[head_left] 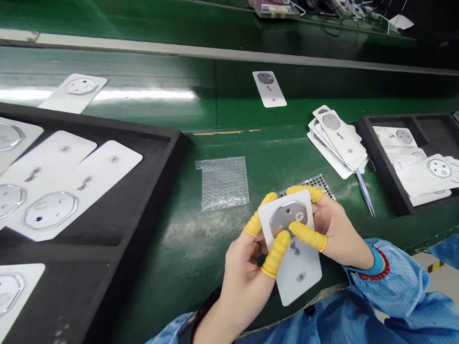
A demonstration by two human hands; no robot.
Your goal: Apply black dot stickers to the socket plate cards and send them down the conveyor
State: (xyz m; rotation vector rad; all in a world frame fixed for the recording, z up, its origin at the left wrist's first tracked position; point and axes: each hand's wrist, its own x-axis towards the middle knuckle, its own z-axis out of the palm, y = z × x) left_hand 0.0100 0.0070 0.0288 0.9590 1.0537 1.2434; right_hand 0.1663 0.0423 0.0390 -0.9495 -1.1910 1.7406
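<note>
Left hand (246, 264) and right hand (339, 233) pinch one white card (299, 277), thumbs at grey plate's (279, 218) lower edge. Likely best: even thumb pressure, fingers backing.

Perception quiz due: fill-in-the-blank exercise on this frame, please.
1. The left hand and right hand wear ribbed finger cots coloured ____.
2. One white round-cornered rectangular panel is held by ____ hands.
3. Slim lilac tweezers lie nearest the ____ hand.
4. Clear plastic bubble wrap lies on the ____ tabletop.

Missing: yellow; two; right; green.
</note>
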